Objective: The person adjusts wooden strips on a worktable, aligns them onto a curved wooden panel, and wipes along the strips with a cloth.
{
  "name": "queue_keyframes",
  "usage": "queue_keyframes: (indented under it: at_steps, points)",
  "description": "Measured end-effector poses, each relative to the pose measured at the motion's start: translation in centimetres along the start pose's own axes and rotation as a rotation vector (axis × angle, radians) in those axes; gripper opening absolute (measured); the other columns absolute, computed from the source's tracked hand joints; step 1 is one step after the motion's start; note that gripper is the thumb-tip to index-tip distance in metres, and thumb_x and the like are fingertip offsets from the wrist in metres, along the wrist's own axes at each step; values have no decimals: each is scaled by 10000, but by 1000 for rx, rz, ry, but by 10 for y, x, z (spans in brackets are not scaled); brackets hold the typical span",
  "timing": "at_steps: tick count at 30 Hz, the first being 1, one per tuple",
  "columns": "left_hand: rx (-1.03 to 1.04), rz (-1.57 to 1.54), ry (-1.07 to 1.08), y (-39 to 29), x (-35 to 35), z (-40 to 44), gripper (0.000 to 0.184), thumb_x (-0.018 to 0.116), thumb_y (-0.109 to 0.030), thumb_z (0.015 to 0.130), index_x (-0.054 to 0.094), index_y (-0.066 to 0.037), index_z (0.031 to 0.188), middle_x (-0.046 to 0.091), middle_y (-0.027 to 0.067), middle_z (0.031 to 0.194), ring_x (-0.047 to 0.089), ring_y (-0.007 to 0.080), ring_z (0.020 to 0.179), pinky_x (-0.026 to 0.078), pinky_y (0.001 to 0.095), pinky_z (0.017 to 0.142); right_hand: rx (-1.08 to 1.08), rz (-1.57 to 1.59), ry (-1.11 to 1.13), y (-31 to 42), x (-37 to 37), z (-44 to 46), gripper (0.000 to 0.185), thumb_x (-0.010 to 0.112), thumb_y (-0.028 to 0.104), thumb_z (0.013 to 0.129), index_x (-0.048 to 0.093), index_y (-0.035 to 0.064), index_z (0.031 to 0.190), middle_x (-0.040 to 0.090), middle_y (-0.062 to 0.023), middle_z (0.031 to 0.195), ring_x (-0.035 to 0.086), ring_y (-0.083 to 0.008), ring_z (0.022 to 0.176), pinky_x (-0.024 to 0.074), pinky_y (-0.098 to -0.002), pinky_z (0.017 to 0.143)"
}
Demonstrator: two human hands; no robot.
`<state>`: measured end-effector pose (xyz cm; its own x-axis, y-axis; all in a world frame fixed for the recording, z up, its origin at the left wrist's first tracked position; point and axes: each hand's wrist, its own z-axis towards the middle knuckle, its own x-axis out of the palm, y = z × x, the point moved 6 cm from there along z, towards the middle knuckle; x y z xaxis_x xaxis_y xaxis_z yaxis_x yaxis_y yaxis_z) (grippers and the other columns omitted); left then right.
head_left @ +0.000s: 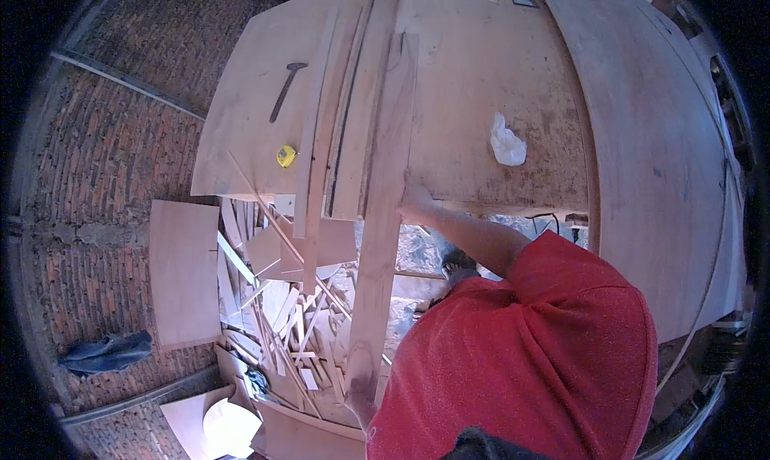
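A long, narrow wooden board (pixel 391 131) runs from the worktable out past its near edge, over the gap in front of me. My right hand (pixel 415 202) is closed on the board's right edge, close to the table's edge, with some fingers hidden. Lower down, my left hand (pixel 362 397) grips the board's near end; its fingers show only in part. Alongside the board, thinner wooden strips (pixel 320 163) lie on the table and jut past its edge.
The plywood tabletop (pixel 457 83) carries a hammer (pixel 286 93), a yellow tape measure (pixel 285 156) and a crumpled white plastic bag (pixel 507 142). Wood offcuts (pixel 309 332) litter the floor. A large plywood sheet (pixel 642 139) stretches along the right; a brick wall (pixel 88 163) is at left.
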<state>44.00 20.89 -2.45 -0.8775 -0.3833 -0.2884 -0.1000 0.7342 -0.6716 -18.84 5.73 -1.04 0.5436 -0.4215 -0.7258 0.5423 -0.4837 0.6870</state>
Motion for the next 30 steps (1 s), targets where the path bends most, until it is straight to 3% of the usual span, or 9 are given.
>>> queue_keyframes:
  at_steps: [1,3,6,7,9,12,14,27,30]
  points:
    - [-1,1,6,1,3,1,363,686,-202,960,647,8,1253,686,142,1204,680,284,1046,585,442,875,-254,-275,165,13,-3,2,824,716,148,766,330,-116,1444,641,-350,1186,660,-480,1075,532,-488,963]
    - [-12,1,19,2,11,2,363,685,-201,960,647,7,1255,686,141,1203,680,284,1047,585,441,875,-511,-549,328,22,-8,-1,604,695,189,805,586,-101,1323,586,-393,1275,609,-539,1149,515,-477,1004]
    - [-20,-10,38,-1,21,0,363,684,-199,960,646,6,1257,687,141,1203,680,284,1049,584,440,876,-679,-548,-129,39,-37,5,1006,785,206,681,322,-54,1536,664,-303,1208,651,-443,1132,527,-477,971]
    - [-23,-11,46,-1,24,-1,363,683,-199,960,646,5,1258,687,141,1202,680,284,1050,584,440,876,-364,-421,156,15,-22,24,755,750,229,729,495,-65,1377,634,-322,1250,585,-460,1221,480,-478,1037]
    - [-25,-14,59,-3,32,-2,363,682,-198,960,645,5,1259,687,140,1202,680,285,1051,584,439,876,-46,-283,431,-16,5,39,550,714,252,778,668,-76,1217,604,-341,1293,520,-476,1309,433,-478,1103]
    - [-27,-20,84,-5,42,-4,363,681,-196,960,644,3,1261,688,140,1201,680,285,1053,584,437,876,15,171,-59,-34,-9,64,807,795,232,668,538,-1,1398,693,-271,1129,648,-457,1114,505,-494,996]
    - [-28,-24,108,-7,49,-5,363,680,-195,961,643,2,1263,688,139,1201,680,285,1054,583,436,876,-148,10,6,-31,-6,73,678,681,279,827,532,-62,1394,513,-330,1425,475,-449,1367,382,-460,1145]
    - [-87,-100,285,-6,86,-10,363,673,-188,961,640,-3,1272,690,137,1198,681,286,1062,581,430,878,41,323,-29,-33,-26,85,660,666,314,855,525,-14,1410,547,-328,1364,469,-493,1346,367,-564,1126]
    - [-136,-127,394,-1,91,-4,363,672,-186,961,639,-4,1274,691,136,1198,681,287,1064,581,429,878,60,111,8,-16,-15,43,653,663,320,860,523,5,1415,550,-326,1352,466,-501,1340,369,-600,1108]
